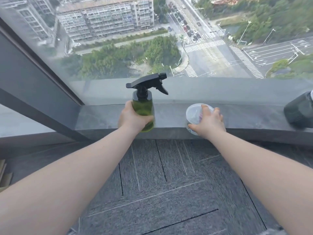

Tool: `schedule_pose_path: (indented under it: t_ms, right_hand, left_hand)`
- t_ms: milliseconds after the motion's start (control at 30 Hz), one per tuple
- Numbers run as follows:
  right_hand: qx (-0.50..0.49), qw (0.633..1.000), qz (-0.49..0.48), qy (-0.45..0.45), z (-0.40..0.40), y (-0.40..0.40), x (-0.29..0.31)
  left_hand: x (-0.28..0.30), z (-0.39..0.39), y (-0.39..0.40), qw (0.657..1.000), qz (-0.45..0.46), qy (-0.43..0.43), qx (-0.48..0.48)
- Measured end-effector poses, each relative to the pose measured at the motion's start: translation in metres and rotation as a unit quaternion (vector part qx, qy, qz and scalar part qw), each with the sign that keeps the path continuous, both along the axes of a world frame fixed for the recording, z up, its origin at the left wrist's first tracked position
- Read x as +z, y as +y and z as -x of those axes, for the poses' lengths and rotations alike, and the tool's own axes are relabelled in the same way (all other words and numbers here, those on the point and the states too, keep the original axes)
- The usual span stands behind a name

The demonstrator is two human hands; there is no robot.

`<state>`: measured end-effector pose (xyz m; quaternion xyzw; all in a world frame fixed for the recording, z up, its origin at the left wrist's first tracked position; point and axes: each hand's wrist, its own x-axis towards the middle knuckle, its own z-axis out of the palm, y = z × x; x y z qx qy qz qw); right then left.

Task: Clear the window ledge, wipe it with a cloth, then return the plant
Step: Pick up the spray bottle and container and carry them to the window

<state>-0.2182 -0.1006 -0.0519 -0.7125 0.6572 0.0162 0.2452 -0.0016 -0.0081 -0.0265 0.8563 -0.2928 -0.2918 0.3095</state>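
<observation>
Ledge [169, 116] carried two items. Left hand [133, 118] grasped the upright spray bottle [144, 107]; right hand [209, 122] gripped the clear tub [194, 114].

Grey carpet tiles [160, 192] meet a tall window [152, 39] overlooking daylit streets.

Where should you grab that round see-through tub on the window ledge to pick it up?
Grip the clear tub around its side wall, just under the lid rim, coming from above and the room side. It is round, low and sits upright near the ledge front edge, so fingers can probably span it, much as the right hand does now.
</observation>
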Motion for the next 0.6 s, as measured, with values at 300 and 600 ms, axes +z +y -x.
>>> schedule_pose_path:
  t_ms: [300, 600]
  right_hand:
    - [-0.007, 1.000, 0.015, -0.026, -0.013, -0.024, -0.019]
    - [-0.003, 1.000, -0.007, -0.021, -0.012, -0.035, -0.023]
  left_hand:
    - [-0.022, 0.001, -0.012, 0.999, 0.035, -0.007, 0.033]
    - [-0.028, 0.000, -0.019, 0.999, 0.028, -0.023, 0.008]
